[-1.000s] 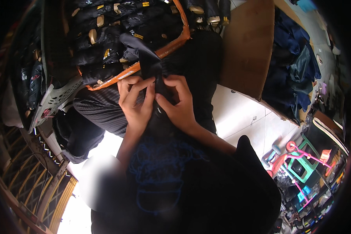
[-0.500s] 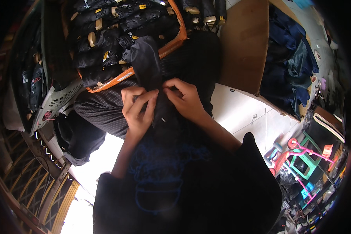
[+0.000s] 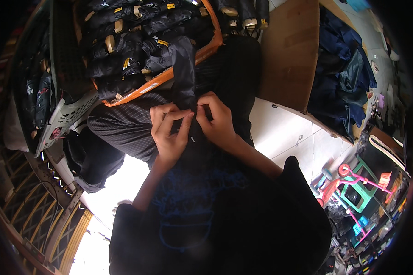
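Observation:
A long black fabric sleeve [image 3: 183, 68] hangs over my lap, its far end resting against the orange-edged box. At its near end, my left hand [image 3: 170, 130] pinches the cloth between thumb and fingertips. My right hand [image 3: 215, 120] pinches the same end, its fingertips almost touching those of the left. A small white tag shows just below my fingers. Exactly what lies between the fingertips is too small and dark to make out. Beyond the sleeve, the orange-edged box [image 3: 149, 87] holds rows of what look like black folded umbrellas [image 3: 110, 59] with pale handles and yellow tags.
On the left stands a grey perforated plastic crate [image 3: 66, 119] with more black bundles. To the right, a cardboard box [image 3: 287, 55] sits beside dark blue cloth [image 3: 339, 78]. A pink and green child's ride-on toy [image 3: 348, 183] lies at the far right, near clutter.
Both hands have drawn closer together, the left moving slightly right, with the fabric end between them. The sleeve's upper part has shifted a little to the right.

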Demonstrator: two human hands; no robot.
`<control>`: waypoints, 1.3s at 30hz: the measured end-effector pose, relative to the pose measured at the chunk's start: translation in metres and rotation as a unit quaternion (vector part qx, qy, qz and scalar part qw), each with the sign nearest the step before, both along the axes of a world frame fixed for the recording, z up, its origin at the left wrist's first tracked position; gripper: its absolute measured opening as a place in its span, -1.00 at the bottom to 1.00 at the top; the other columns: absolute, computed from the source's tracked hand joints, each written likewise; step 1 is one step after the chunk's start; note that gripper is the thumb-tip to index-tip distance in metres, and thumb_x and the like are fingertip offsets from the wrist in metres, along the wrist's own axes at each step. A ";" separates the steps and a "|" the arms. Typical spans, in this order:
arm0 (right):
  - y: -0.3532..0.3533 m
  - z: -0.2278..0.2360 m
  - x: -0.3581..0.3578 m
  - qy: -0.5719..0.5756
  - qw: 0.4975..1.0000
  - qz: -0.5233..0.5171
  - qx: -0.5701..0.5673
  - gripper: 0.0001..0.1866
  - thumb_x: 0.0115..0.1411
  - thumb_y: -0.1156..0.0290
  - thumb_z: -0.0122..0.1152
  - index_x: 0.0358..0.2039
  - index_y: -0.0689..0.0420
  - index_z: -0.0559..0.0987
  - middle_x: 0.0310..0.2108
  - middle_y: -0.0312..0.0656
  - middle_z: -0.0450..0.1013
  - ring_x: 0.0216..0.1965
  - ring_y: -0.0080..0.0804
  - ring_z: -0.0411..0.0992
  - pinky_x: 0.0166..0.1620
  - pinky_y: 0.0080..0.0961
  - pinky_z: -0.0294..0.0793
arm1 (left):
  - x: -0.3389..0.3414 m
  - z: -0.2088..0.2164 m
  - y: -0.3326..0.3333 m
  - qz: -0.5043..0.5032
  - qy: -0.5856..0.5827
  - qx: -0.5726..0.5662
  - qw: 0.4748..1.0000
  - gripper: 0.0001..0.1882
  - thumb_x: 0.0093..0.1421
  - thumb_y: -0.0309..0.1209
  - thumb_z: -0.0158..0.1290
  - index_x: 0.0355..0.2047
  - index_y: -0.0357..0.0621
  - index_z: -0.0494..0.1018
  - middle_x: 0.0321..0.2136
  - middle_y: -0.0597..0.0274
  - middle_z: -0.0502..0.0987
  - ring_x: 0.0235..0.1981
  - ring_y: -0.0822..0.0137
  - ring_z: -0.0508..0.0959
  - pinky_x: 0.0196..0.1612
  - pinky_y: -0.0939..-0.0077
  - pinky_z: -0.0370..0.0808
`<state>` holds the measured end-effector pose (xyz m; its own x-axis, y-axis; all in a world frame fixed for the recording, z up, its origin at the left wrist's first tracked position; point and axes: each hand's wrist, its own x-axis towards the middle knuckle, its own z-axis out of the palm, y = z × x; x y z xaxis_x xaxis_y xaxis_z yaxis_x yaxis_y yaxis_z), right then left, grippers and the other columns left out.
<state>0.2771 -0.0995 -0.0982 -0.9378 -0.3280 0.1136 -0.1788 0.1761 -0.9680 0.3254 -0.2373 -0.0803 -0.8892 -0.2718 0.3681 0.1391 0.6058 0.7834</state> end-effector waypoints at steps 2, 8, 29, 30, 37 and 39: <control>0.001 0.000 -0.001 -0.016 1.000 0.001 -0.002 -0.84 0.10 0.67 0.14 -0.30 0.22 0.41 -0.36 -0.08 0.40 -0.38 -0.16 0.48 -0.31 -0.42 0.46 | 0.000 0.002 -0.001 -0.006 -0.020 0.016 1.000 -0.81 -0.05 -0.61 0.29 -0.38 -0.19 0.60 -0.33 0.15 0.45 -0.31 0.28 0.43 -0.22 0.44 0.38; 0.004 0.002 -0.001 -0.003 1.000 0.019 0.008 -0.86 0.10 0.67 0.12 -0.32 0.23 0.41 -0.34 -0.08 0.39 -0.36 -0.24 0.46 -0.29 -0.47 0.44 | 0.003 0.006 0.006 0.026 -0.031 0.037 0.998 -0.78 0.00 -0.65 0.25 -0.29 -0.24 0.62 -0.27 0.15 0.45 -0.25 0.24 0.48 -0.09 0.47 0.41; 0.007 0.017 -0.011 -0.350 0.926 0.044 -0.132 -0.37 0.19 0.32 0.26 0.21 0.28 0.28 0.07 -0.10 0.38 0.13 -0.40 0.30 0.19 -0.46 0.24 | 0.000 -0.006 0.005 -0.125 -0.179 0.420 0.881 -0.49 0.12 -0.63 0.19 0.02 -0.17 0.20 -0.08 0.22 0.40 0.04 0.40 0.37 0.11 0.47 0.29; 0.009 0.017 -0.012 -0.365 0.918 0.051 -0.146 -0.37 0.19 0.32 0.26 0.21 0.28 0.28 0.06 -0.10 0.37 0.13 -0.40 0.30 0.19 -0.46 0.24 | 0.000 -0.004 0.004 -0.122 -0.200 0.450 0.862 -0.50 0.13 -0.62 0.18 0.01 -0.17 0.20 -0.07 0.22 0.40 0.04 0.40 0.37 0.11 0.47 0.29; 0.011 0.015 -0.008 -0.421 0.893 0.065 -0.147 -0.35 0.19 0.32 0.26 0.22 0.28 0.26 0.08 -0.12 0.36 0.13 -0.41 0.30 0.19 -0.45 0.25 | 0.009 -0.017 -0.001 -0.102 -0.220 0.527 0.814 -0.55 0.16 -0.59 0.12 0.01 -0.13 0.21 -0.04 0.23 0.35 0.04 0.42 0.33 0.09 0.49 0.29; 0.016 0.015 -0.010 -0.438 0.886 0.091 -0.123 -0.35 0.21 0.29 0.25 0.23 0.28 0.26 0.10 -0.12 0.36 0.15 -0.41 0.30 0.21 -0.45 0.24 | 0.010 -0.017 -0.001 -0.102 -0.234 0.522 0.814 -0.56 0.17 -0.54 0.11 0.02 -0.14 0.21 -0.03 0.22 0.35 0.05 0.40 0.33 0.10 0.47 0.29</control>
